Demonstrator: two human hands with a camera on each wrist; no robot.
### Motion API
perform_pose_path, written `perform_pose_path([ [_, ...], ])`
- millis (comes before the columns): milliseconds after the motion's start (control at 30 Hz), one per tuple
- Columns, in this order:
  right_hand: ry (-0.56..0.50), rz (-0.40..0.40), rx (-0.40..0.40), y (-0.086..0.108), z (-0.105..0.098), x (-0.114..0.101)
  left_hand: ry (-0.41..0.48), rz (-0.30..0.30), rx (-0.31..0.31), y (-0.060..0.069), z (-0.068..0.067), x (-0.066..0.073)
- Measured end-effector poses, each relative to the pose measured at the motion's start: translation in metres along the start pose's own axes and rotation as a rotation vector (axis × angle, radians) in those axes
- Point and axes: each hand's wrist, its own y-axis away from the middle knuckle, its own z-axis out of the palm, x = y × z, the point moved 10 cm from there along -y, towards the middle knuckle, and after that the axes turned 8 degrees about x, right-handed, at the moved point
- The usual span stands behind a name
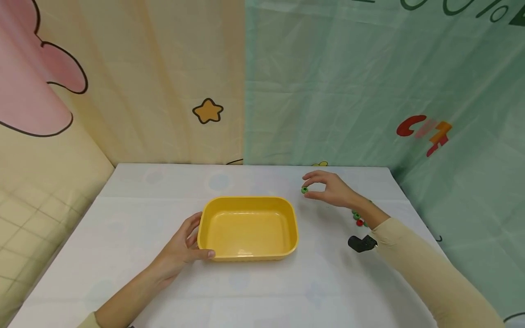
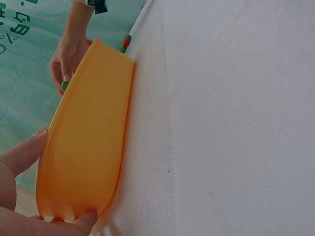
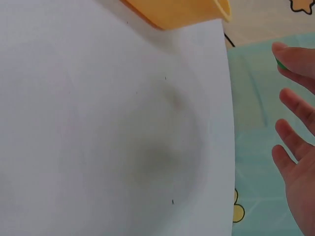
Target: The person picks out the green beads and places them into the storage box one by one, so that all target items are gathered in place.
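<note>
A yellow rectangular tray (image 1: 248, 234) sits on the white table, and nothing shows inside it. My left hand (image 1: 186, 243) holds the tray by its left end, thumb at the rim and fingers against the outer wall. The left wrist view shows the tray's side (image 2: 91, 132) close up. Right of the tray's far corner, my right hand (image 1: 332, 190) pinches a small green bead (image 1: 304, 190) between thumb and index finger, above the table. In the right wrist view only a sliver of the green bead (image 3: 281, 64) shows; the other fingers are spread.
Several green beads (image 1: 357, 216) and a red bead (image 1: 360, 222) lie by the right forearm, partly hidden by it. A black object (image 1: 362, 243) shows at the right sleeve. The white table (image 1: 246, 291) ends at printed curtains (image 1: 311, 91) behind and to the sides.
</note>
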Motion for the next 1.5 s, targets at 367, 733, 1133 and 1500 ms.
perform_pose_path([
  [367,-0.049,-0.086,-0.083,-0.025,0.025,-0.038,-0.018,-0.016,0.018,-0.001,0.0,0.0],
  [733,-0.042,-0.12,-0.156,-0.035,0.04,-0.058,0.002,-0.005,0.003,0.001,0.002,0.001],
  [1133,-0.038,-0.202,-0.219,-0.051,0.058,-0.089,-0.014,0.001,0.002,0.002,0.001,0.001],
  [1500,-0.061,-0.287,-0.252,-0.067,0.081,-0.123,-0.02,0.008,0.0,0.001,0.001,-0.001],
])
